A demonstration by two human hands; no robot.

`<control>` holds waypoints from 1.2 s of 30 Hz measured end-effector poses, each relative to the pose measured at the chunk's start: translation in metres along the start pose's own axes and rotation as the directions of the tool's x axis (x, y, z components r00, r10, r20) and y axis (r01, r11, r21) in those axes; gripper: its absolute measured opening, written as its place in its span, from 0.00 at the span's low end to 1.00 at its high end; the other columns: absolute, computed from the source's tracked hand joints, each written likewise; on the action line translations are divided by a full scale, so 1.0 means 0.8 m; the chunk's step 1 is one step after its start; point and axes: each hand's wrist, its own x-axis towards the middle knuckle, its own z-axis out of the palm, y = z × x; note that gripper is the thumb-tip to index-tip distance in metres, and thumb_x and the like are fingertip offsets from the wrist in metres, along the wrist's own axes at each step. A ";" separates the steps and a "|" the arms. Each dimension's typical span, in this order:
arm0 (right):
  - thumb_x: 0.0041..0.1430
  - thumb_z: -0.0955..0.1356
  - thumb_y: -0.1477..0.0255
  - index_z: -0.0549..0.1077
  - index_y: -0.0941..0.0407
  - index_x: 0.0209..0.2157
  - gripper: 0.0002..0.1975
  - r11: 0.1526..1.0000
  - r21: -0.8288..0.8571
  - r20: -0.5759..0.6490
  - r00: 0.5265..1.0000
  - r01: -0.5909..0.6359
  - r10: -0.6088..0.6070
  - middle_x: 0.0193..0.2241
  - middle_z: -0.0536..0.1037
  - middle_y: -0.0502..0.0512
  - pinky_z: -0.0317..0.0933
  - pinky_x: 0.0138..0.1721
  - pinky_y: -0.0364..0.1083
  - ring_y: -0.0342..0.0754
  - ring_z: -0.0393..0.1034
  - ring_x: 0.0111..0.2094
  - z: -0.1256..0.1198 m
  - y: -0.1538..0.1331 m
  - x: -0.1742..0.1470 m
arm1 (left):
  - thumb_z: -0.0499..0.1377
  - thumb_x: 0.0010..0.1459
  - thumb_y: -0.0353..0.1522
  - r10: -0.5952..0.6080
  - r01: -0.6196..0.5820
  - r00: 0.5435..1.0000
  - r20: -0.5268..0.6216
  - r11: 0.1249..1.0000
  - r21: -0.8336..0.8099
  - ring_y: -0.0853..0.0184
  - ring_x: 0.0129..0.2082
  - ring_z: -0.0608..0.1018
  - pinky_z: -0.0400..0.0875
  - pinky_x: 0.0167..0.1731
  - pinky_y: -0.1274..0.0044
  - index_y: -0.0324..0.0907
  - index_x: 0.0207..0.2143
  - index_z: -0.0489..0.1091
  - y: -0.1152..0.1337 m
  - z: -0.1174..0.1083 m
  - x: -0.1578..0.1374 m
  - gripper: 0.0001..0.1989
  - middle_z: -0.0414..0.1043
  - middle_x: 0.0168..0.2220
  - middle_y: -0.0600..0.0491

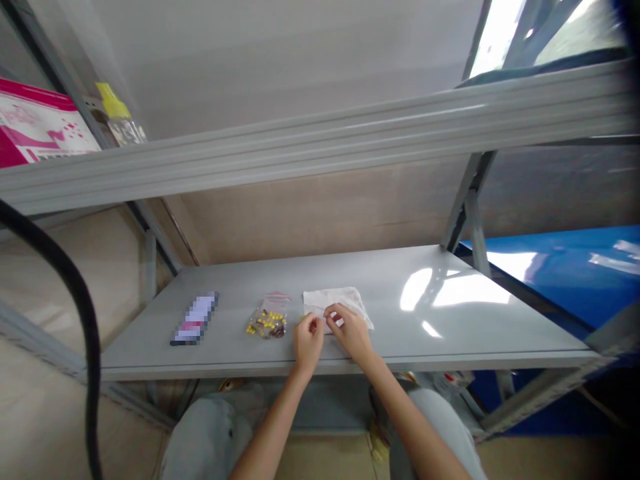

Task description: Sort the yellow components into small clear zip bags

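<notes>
My left hand (309,339) is closed in a pinch over the front left part of a white cloth (354,299). Close beside it, my right hand (353,332) is also pinched, its fingertips bent toward the left ones. Whatever the fingertips hold is too small to make out. A speck of yellow shows at the left fingertips. Left of the hands lies a clear zip bag (273,320) with several small yellow and dark brown pieces in or on it.
A phone (195,319) lies at the left on the grey shelf (235,277). Above runs a metal shelf beam (300,147), with a pink and white box (43,127) and a yellow-capped bottle (117,113) behind it. A black cable (83,300) hangs at the left.
</notes>
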 end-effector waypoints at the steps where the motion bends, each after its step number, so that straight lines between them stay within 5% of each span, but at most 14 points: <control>1: 0.56 0.62 0.73 0.75 0.52 0.38 0.12 0.999 -0.010 0.032 0.999 0.033 -0.033 0.34 0.75 0.53 0.61 0.33 0.43 0.45 0.71 0.31 -0.001 0.000 0.000 | 0.49 0.53 0.34 0.001 -0.001 1.000 0.001 0.999 0.038 0.72 0.19 0.62 0.51 0.22 0.81 0.41 0.17 0.60 0.004 -0.003 0.001 0.13 0.56 0.15 0.59; 8: 0.52 0.61 0.77 0.75 0.55 0.33 0.12 0.956 0.282 0.196 0.971 0.075 -0.134 0.34 0.76 0.54 0.62 0.39 0.45 0.48 0.69 0.36 0.001 -0.003 0.001 | 0.56 0.46 0.30 0.195 -0.226 0.973 0.125 0.916 0.330 0.71 0.18 0.62 0.50 0.22 0.79 0.42 0.14 0.63 0.050 -0.029 0.007 0.11 0.61 0.14 0.56; 11: 0.52 0.61 0.75 0.74 0.55 0.37 0.14 0.905 0.423 0.178 0.976 0.040 -0.126 0.37 0.77 0.54 0.62 0.44 0.47 0.49 0.69 0.39 -0.003 -0.008 0.004 | 0.56 0.47 0.28 0.345 -0.399 0.917 0.201 0.829 0.393 0.67 0.22 0.67 0.57 0.27 0.77 0.42 0.14 0.64 0.065 -0.037 0.015 0.10 0.65 0.17 0.53; 14: 0.51 0.62 0.74 0.75 0.54 0.40 0.15 0.886 0.463 0.126 0.989 0.008 -0.074 0.42 0.77 0.55 0.62 0.46 0.49 0.51 0.69 0.43 -0.009 -0.006 0.007 | 0.57 0.48 0.29 0.445 -0.536 0.839 0.312 0.777 0.330 0.62 0.35 0.72 0.62 0.39 0.73 0.43 0.26 0.70 0.076 -0.047 0.024 0.03 0.73 0.29 0.50; 17: 0.49 0.64 0.73 0.73 0.53 0.44 0.18 0.871 0.491 0.096 0.995 -0.027 -0.023 0.48 0.73 0.56 0.62 0.47 0.50 0.52 0.67 0.48 -0.013 0.002 0.008 | 0.63 0.46 0.36 0.473 -0.585 0.791 0.389 0.769 0.256 0.56 0.52 0.66 0.56 0.52 0.67 0.43 0.48 0.66 0.082 -0.056 0.034 0.24 0.68 0.50 0.45; 20: 0.48 0.66 0.71 0.70 0.53 0.49 0.23 0.852 0.520 0.147 0.989 -0.054 -0.027 0.50 0.72 0.57 0.64 0.44 0.49 0.52 0.68 0.47 -0.012 0.007 0.005 | 0.64 0.44 0.43 0.427 -0.591 0.764 0.484 0.765 0.256 0.55 0.60 0.58 0.50 0.55 0.64 0.45 0.55 0.59 0.077 -0.061 0.041 0.35 0.59 0.58 0.45; 25: 0.53 0.65 0.67 0.74 0.55 0.42 0.15 0.873 0.485 0.137 0.991 -0.060 -0.008 0.38 0.78 0.55 0.64 0.41 0.47 0.49 0.71 0.38 -0.013 0.000 0.003 | 0.66 0.39 0.43 0.341 -0.625 0.674 0.655 0.735 0.261 0.54 0.58 0.60 0.47 0.56 0.63 0.47 0.54 0.60 0.064 -0.063 0.051 0.38 0.62 0.56 0.47; 28: 0.57 0.63 0.63 0.76 0.56 0.34 0.14 0.875 0.478 0.140 0.990 -0.075 0.009 0.31 0.78 0.52 0.63 0.38 0.46 0.48 0.70 0.33 -0.015 -0.002 0.005 | 0.64 0.45 0.35 0.367 -0.689 0.625 0.689 0.675 0.265 0.58 0.54 0.65 0.48 0.56 0.65 0.46 0.52 0.61 0.060 -0.058 0.051 0.30 0.67 0.51 0.48; 36: 0.52 0.61 0.73 0.74 0.57 0.26 0.10 0.926 0.377 0.161 0.985 -0.006 -0.059 0.26 0.76 0.51 0.61 0.36 0.44 0.46 0.67 0.30 -0.005 0.018 0.000 | 0.53 0.54 0.26 0.353 -0.711 0.641 0.682 0.608 0.354 0.63 0.46 0.70 0.56 0.50 0.69 0.42 0.43 0.65 0.060 -0.043 0.041 0.13 0.71 0.43 0.51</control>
